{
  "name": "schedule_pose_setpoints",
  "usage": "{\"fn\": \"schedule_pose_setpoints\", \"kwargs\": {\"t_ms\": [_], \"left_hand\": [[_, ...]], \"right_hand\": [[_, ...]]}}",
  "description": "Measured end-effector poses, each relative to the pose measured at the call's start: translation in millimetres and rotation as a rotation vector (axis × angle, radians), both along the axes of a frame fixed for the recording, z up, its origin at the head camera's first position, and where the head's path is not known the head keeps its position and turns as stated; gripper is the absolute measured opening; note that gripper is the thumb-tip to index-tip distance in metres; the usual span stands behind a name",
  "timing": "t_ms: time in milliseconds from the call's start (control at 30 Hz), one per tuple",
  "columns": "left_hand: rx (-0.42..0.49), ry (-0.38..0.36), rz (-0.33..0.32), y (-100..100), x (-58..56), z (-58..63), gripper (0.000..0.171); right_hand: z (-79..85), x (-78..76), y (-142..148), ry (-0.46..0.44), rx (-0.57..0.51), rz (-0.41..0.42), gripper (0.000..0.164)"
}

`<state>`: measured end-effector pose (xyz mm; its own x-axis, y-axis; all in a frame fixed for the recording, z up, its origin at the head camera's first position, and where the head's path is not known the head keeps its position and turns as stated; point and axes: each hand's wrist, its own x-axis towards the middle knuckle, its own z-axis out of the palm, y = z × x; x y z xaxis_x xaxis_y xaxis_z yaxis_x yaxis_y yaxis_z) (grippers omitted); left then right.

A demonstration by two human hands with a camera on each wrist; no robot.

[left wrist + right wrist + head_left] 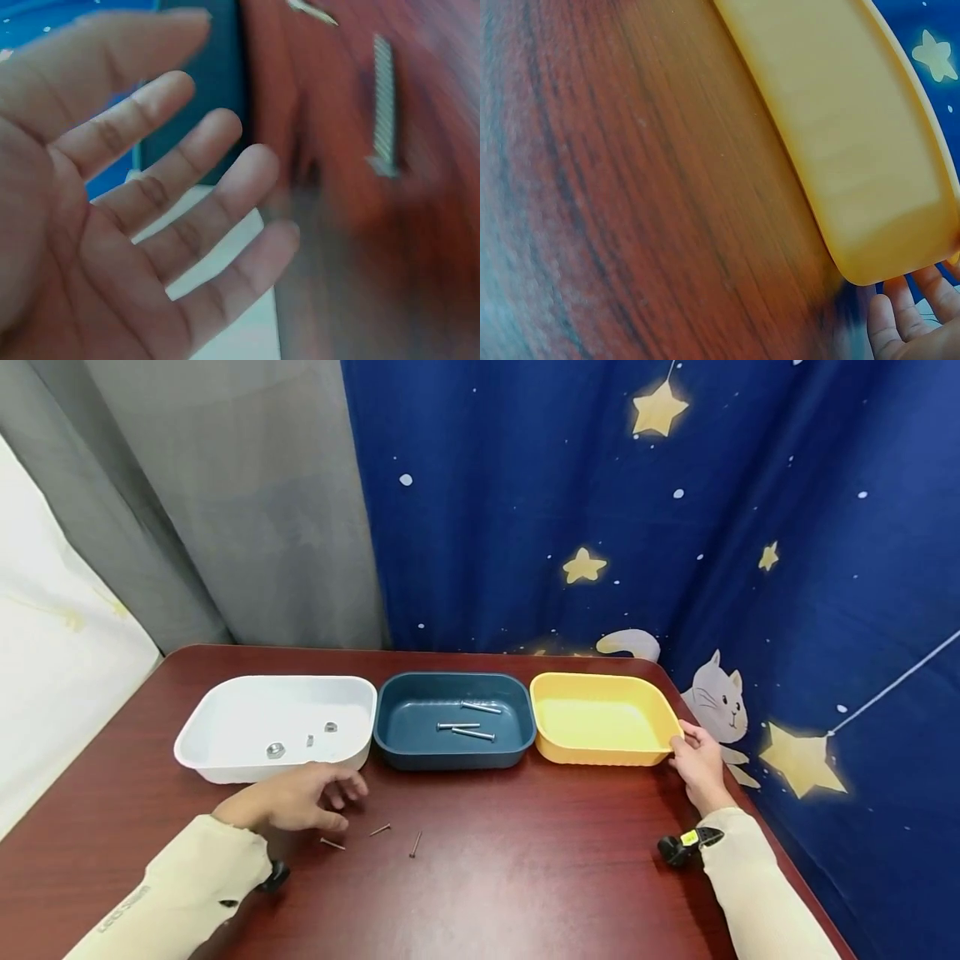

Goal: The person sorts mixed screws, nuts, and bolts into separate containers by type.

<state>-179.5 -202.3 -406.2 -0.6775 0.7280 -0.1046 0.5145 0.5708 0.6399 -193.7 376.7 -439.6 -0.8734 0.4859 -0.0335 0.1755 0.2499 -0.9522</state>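
My left hand hovers over the table in front of the white bin, fingers spread and slightly bent, holding nothing. Beside it on the wood lie three small screws: one by the thumb, another, and a third farther right. The left wrist view shows the bare palm and a blurred screw apart from the fingertips. At the yellow bin's front right corner, my right hand grips the rim; the right wrist view shows several fingers against the outside.
The white bin holds a large nut, a smaller nut and a tiny metal piece. Three long bolts lie in the dark blue bin in the middle. Curtains hang behind the table.
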Motion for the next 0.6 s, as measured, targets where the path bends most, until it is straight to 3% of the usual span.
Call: {"fn": "schedule_pose_setpoints", "kwargs": {"t_ms": [133,267,500,600], "left_hand": [[-0.060,0.084,-0.027,-10,5.1,-7.5,0.030],[-0.059,0.179,-0.049,-14,10.5,-15.3,0.023],[-0.076,0.240,-0.043,-13,14.3,-21.8,0.024],[-0.074,0.234,-0.051,-10,16.1,-22.2,0.026]], "right_hand": [[1.4,0.5,0,0.007,0.003,-0.007,0.055],[2.7,0.6,-1,0.014,0.014,-0.006,0.055],[0.6,0.3,-1,0.018,0.009,0.004,0.055],[-3.1,2.8,-1,0.007,0.013,0.002,0.056]]}}
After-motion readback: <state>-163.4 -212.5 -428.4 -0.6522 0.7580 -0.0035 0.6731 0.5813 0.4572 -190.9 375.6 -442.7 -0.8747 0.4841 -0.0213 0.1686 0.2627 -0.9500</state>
